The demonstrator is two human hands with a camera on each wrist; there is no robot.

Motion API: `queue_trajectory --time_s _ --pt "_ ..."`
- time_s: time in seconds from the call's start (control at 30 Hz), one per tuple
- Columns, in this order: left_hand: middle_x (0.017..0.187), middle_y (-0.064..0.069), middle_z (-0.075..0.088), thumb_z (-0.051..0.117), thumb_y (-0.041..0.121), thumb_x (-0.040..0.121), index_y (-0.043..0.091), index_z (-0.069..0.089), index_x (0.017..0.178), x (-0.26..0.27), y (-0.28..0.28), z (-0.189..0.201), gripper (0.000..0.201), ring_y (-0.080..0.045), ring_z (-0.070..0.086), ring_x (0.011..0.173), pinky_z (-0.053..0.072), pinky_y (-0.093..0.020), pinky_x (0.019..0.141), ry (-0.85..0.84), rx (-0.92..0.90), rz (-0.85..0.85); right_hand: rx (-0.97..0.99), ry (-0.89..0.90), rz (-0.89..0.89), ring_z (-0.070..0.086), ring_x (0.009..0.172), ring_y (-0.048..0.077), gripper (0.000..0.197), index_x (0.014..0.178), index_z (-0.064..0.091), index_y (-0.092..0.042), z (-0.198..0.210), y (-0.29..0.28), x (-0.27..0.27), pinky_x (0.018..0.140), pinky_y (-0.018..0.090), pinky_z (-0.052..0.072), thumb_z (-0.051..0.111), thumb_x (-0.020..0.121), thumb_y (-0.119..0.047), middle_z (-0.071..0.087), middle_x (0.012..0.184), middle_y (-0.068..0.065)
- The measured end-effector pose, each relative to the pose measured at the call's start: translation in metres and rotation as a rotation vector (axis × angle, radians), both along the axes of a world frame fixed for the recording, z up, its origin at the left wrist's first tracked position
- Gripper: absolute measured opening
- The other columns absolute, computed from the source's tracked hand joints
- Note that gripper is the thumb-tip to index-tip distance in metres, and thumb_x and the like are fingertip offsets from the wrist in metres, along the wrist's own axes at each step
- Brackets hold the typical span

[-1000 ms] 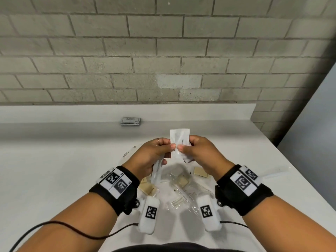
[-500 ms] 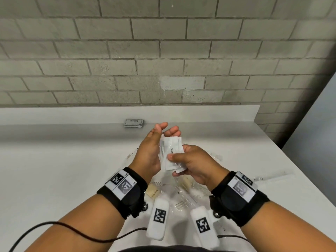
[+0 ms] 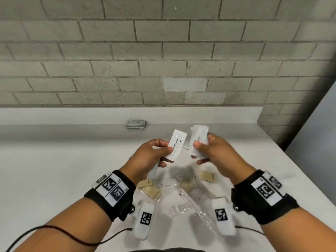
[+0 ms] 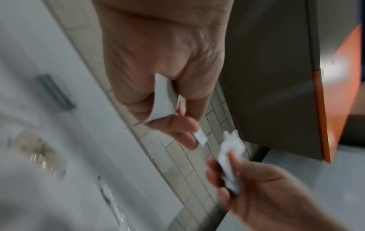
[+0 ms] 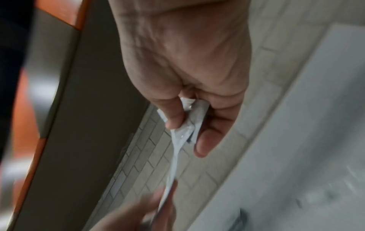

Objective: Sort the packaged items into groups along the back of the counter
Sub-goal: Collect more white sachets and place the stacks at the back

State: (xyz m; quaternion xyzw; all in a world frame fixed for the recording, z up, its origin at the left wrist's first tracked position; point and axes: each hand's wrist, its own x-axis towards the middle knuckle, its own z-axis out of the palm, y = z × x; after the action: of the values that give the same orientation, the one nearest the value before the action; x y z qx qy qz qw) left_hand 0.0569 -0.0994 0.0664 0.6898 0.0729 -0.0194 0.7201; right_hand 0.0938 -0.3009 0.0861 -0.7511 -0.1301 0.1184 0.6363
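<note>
Since half a second ago both hands have parted, splitting the white packets above the counter (image 3: 54,160). Left hand (image 3: 151,157) pinches the toothpaste sachet (image 3: 177,143); right hand (image 3: 214,151) clutches a crumpled white packet (image 3: 199,140). Sorting looks barely begun: one grey packet stack (image 3: 136,124) sits at the back. Next, each packet probably needs carrying to its own group there.

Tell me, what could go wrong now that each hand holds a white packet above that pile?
The left hand only pinches the toothpaste packet by its lower end, so it might slip onto the unsorted pile. The right hand crumples its white packet, hiding the print, so it could land in the wrong group.
</note>
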Motion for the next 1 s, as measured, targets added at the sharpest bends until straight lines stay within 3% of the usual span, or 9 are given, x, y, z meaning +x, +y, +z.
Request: queue_trajectory --time_s 0.07,0.17,0.27,0.33,0.43,0.63,0.7,0.8,1.0 --pt "0.075 -0.004 0.069 0.068 0.006 0.086 0.009 0.065 0.089 0.002 0.008 0.005 0.006 -0.014 0.064 0.054 0.045 -0.02 0.045 -0.003 0.142 -0.092 -0.215 -0.243 0.013 0.064 0.093 0.02 0.016 0.104 0.063 -0.027 0.024 -0.011 0.005 0.083 0.038 0.054 0.057 0.093 -0.017 0.064 0.111 0.004" --pt "0.063 0.003 0.063 0.069 0.002 0.084 0.009 0.064 0.086 0.003 0.006 0.015 0.009 -0.011 0.057 0.049 0.046 -0.02 0.045 -0.013 0.266 -0.246 -0.69 -0.521 0.286 0.045 0.116 0.006 0.03 0.12 0.057 -0.031 0.051 -0.002 -0.003 0.101 0.027 0.037 0.059 0.091 -0.024 0.046 0.123 -0.018" --pt "0.067 -0.001 0.062 0.065 0.0 0.084 0.011 0.063 0.084 0.007 -0.003 0.02 0.011 -0.01 0.056 0.05 0.043 -0.019 0.043 -0.034 0.21 -0.3 -1.017 -0.637 0.416 0.054 0.089 0.019 0.016 0.089 0.042 -0.028 0.043 0.019 -0.009 0.072 0.031 0.042 0.057 0.091 -0.023 0.051 0.092 -0.007" --pt "0.069 -0.002 0.06 0.056 0.015 0.094 0.01 0.063 0.094 0.009 -0.002 0.018 0.008 -0.009 0.048 0.05 0.034 -0.017 0.041 0.002 0.07 -0.216 -0.9 -0.462 0.33 0.055 0.078 0.021 0.023 0.099 0.04 -0.026 0.03 0.019 -0.002 0.063 0.032 0.043 0.059 0.089 -0.018 0.054 0.086 -0.003" --pt "0.081 -0.008 0.064 0.034 0.047 0.098 0.007 0.056 0.119 0.012 0.01 0.011 0.05 -0.013 0.041 0.053 0.03 -0.022 0.044 0.134 -0.394 -0.064 -0.485 -0.13 0.22 0.064 0.079 0.021 0.034 0.117 0.053 -0.025 0.013 0.008 0.008 0.064 0.035 0.057 0.062 0.088 -0.01 0.064 0.095 0.0" --pt "0.096 -0.014 0.06 0.026 -0.014 0.087 0.004 0.05 0.122 0.015 0.004 0.008 0.046 -0.018 0.047 0.066 0.041 -0.027 0.064 0.147 -0.423 0.151 0.084 0.131 0.111 0.063 0.074 0.02 0.026 0.117 0.059 -0.006 -0.007 0.006 0.006 0.062 0.03 0.056 0.056 0.092 0.0 0.064 0.091 0.008" --pt "0.096 -0.014 0.06 0.035 -0.018 0.09 0.004 0.049 0.124 0.017 -0.001 0.004 0.042 -0.02 0.056 0.076 0.049 -0.027 0.072 0.115 -0.389 0.175 0.132 0.168 0.083 0.065 0.077 0.021 0.024 0.114 0.061 -0.007 -0.011 0.005 0.008 0.062 0.028 0.055 0.057 0.091 0.0 0.067 0.093 0.009" --pt "0.095 -0.011 0.064 0.051 -0.015 0.088 0.004 0.053 0.118 0.016 -0.003 -0.003 0.036 -0.019 0.063 0.078 0.057 -0.021 0.064 0.066 -0.35 0.19 0.175 0.218 0.042 0.067 0.079 0.023 0.025 0.111 0.065 -0.004 -0.013 0.004 0.009 0.062 0.029 0.054 0.061 0.087 -0.001 0.07 0.094 0.01" --pt "0.082 -0.008 0.07 0.052 -0.014 0.088 0.002 0.059 0.105 0.013 -0.01 -0.008 0.024 -0.016 0.071 0.07 0.06 -0.026 0.065 -0.001 -0.413 0.187 0.275 0.337 0.041 0.07 0.075 0.023 0.021 0.106 0.067 -0.004 -0.013 0.012 0.011 0.06 0.03 0.055 0.061 0.086 0.0 0.073 0.09 0.011"
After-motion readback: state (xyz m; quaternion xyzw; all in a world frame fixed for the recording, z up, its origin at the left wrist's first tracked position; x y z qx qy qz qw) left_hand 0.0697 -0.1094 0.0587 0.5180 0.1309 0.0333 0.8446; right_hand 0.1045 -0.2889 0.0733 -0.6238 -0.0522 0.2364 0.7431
